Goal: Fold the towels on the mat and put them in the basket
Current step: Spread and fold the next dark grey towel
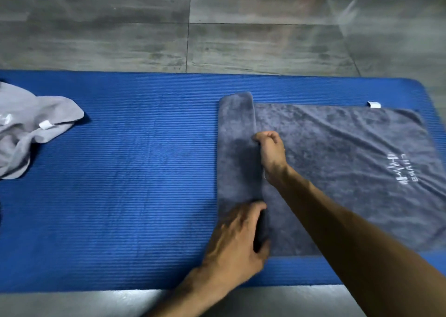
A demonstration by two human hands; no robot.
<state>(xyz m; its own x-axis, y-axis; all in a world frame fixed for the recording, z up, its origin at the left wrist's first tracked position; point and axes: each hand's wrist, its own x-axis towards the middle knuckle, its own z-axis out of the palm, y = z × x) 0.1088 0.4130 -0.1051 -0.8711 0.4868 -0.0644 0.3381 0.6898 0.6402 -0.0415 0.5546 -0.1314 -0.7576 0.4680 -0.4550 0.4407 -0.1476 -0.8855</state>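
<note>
The dark grey towel (337, 171) lies flat on the right part of the blue mat (120, 196), its left edge folded over. Both hands pinch that fold: the right hand (270, 151) midway, the left hand (237, 238) near the front; a light grey towel (29, 126) lies crumpled at far left

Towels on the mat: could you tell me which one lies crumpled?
The light grey towel at the mat's left end; the dark grey towel lies spread flat.

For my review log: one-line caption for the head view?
Both hands, left and right, grip the folded edge of a dark grey towel on a blue mat.
</note>
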